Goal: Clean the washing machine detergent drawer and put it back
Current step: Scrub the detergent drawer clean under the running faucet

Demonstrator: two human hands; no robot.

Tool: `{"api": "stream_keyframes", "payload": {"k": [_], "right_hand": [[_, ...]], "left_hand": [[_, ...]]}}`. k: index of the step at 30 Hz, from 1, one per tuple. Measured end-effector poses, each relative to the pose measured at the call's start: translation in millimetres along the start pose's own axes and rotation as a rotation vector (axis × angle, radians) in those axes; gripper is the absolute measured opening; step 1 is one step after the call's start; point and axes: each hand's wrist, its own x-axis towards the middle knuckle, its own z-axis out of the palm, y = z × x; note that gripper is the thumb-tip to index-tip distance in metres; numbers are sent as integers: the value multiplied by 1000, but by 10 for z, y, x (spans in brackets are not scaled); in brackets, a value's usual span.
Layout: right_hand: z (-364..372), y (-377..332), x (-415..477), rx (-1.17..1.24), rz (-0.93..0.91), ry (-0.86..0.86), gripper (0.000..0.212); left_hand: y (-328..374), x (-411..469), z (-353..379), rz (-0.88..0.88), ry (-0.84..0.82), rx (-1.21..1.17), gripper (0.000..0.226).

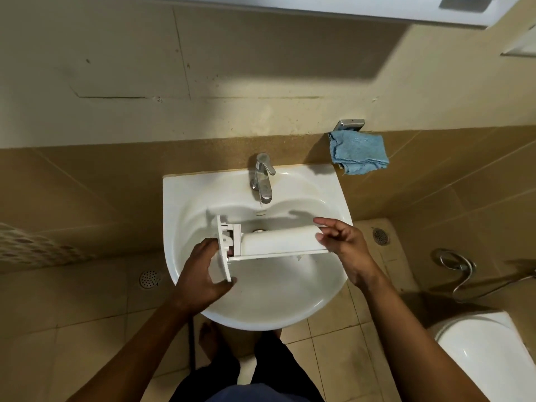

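A white detergent drawer (pixel 275 242) is held sideways over the white sink basin (pixel 261 303), its front panel to the left and its underside facing up. My left hand (pixel 203 274) grips the front panel at the drawer's left end. At the drawer's right end, my right hand (pixel 342 245) holds the rear edge with thumb and fingers. The chrome tap (pixel 262 178) stands behind the drawer; no water stream is visible.
A blue cloth (pixel 358 152) hangs from a chrome holder (pixel 349 124) on the tiled wall right of the tap. A toilet (pixel 490 358) sits at lower right, with a spray hose (pixel 461 271) beside it. Floor drains (pixel 149 278) lie on the tiles.
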Motion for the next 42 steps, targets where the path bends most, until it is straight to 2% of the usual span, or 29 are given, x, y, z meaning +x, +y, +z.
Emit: {"api": "stream_keyframes", "payload": {"k": [3,5,7,9,11,13,15,18,23,28,30,32,34,36,37,39,40,42], "right_hand": [[-27,-15,-121,-28,-119,5,32],[-28,-23,-180,-81,-154,-19,26],[-19,-6,-209,-115,-167,-55,24],[-14,22,-214,-148,-172,-81,21],[-23,46,-214,-171,-177,-107,18],[-35,47,-213,-169,-178,-122,17],[-55,47,-198,-183,-177,-122,14],[-106,105,-131,-277,-136,-98,17],[9,278,61,-554,-5,-41,33],[206,363,282,-731,70,-10,41],[236,303,368,-822,62,-28,39],[253,220,483,-938,85,-117,36],[274,124,627,-1062,133,-193,21],[356,0,749,-1199,62,-124,6],[427,-51,810,-1221,13,-43,9],[681,-218,862,-1063,-72,92,15],[841,-302,897,-823,-36,117,18],[1153,-403,993,-137,203,63,25]], "left_hand": [[-80,-121,-56,19,-60,91,88],[-81,-192,-93,-79,-124,-41,80],[3,-223,-94,-274,-132,-364,65],[127,-196,-57,-517,-39,-685,50],[192,-100,-19,-727,75,-813,57],[219,-3,10,-830,136,-796,46],[187,56,51,-822,160,-675,26],[114,34,98,-735,141,-545,20],[97,-10,180,-542,119,-226,17],[58,54,296,-495,128,-61,31],[69,82,337,-501,110,-44,32],[53,118,348,-527,103,-73,34],[51,135,343,-537,92,-85,32],[44,140,335,-549,86,-101,26],[38,142,335,-563,86,-113,23],[33,151,342,-594,94,-134,28],[34,155,343,-606,106,-152,33],[42,173,341,-628,123,-189,40]]}}
